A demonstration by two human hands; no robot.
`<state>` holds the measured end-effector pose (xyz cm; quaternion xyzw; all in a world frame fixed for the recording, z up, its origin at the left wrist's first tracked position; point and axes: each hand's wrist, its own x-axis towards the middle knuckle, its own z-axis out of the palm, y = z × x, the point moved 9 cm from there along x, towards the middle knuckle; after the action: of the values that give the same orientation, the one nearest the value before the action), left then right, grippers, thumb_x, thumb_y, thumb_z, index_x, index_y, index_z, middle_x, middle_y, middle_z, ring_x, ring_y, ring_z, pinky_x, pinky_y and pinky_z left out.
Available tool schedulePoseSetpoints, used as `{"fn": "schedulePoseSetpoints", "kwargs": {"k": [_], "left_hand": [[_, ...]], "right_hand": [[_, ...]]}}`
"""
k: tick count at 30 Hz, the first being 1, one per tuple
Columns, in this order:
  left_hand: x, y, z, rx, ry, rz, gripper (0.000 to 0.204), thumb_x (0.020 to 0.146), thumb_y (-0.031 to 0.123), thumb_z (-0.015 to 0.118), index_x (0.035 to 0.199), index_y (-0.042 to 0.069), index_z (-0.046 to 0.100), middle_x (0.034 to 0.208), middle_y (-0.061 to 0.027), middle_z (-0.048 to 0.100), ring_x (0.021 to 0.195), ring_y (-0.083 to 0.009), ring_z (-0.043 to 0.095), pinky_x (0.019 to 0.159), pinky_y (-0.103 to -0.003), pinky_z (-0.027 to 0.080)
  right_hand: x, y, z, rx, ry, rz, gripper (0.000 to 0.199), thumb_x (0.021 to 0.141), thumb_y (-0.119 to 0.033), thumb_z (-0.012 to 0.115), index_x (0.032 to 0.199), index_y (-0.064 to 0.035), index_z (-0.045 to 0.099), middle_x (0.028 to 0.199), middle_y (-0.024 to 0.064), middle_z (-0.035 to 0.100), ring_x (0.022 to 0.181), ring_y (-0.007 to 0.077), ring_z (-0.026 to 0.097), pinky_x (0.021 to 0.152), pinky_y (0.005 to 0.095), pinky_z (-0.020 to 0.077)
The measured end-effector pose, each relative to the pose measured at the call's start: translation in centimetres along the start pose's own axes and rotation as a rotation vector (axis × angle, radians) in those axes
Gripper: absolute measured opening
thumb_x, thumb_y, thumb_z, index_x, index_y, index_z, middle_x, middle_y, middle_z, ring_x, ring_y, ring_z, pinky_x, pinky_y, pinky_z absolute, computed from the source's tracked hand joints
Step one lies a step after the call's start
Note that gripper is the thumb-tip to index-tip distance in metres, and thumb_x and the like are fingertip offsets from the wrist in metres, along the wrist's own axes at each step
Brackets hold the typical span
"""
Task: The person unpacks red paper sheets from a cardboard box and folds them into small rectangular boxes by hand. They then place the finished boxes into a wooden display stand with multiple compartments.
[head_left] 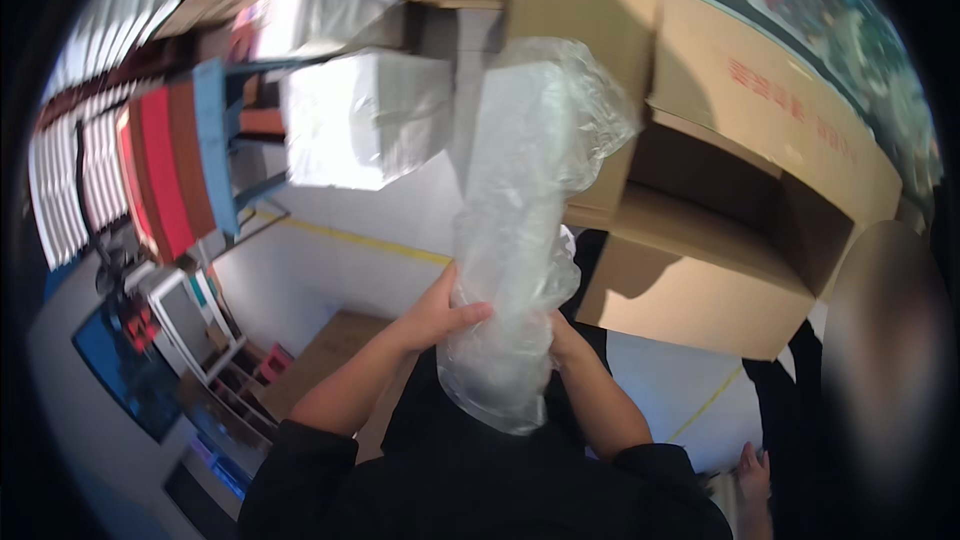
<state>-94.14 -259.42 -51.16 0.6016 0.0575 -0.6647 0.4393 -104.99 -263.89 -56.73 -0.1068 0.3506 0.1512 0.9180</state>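
Note:
A long bundle in clear plastic wrap [515,180] stretches away from my body, held in front of my black clothing. My left hand [448,315] grips its near left side, thumb lying across the plastic. On the opposite side my right hand [563,337] is closed on the same bundle, its fingers partly hidden by the plastic. Loose film bulges at the far right end and hangs crumpled at the near end. What lies inside the wrap is too hazy to tell.
At the right stands an open cardboard box [700,285], flaps folded out. Left of the bundle sits a white wrapped block [365,120]. Red and brown stacked boards [165,175] stand farther left by a blue frame [212,140]. Another person's hand [755,475] shows at lower right.

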Motion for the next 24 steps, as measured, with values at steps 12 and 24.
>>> {"fn": "schedulePoseSetpoints", "kwargs": {"k": [12, 24], "left_hand": [[-4.7, -3.8, -27.4, -0.361, 0.846, 0.286, 0.075, 0.083, 0.023, 0.067, 0.141, 0.004, 0.023, 0.126, -0.0127, 0.049, 0.116, -0.0233, 0.047, 0.098, -0.039, 0.04], [5.7, -7.1, -50.2, 0.019, 1.01, 0.199, 0.073, 0.087, 0.052, 0.053, 0.135, 0.0, 0.038, 0.127, -0.0126, 0.051, 0.112, -0.0242, 0.051, 0.095, -0.039, 0.042]], "right_hand": [[12.2, -3.2, 7.7, -0.782, 0.088, -0.342, 0.055, 0.088, -0.017, 0.059, 0.135, 0.0004, 0.037, 0.131, 0.0163, 0.048, 0.12, 0.0254, 0.047, 0.1, 0.0354, 0.0365], [-6.1, -15.0, -19.1, -0.508, 1.022, -0.829, 0.035, 0.094, -0.016, 0.051, 0.125, 0.0007, 0.049, 0.116, 0.0122, 0.058, 0.107, 0.019, 0.056, 0.093, 0.0299, 0.0433]]}}
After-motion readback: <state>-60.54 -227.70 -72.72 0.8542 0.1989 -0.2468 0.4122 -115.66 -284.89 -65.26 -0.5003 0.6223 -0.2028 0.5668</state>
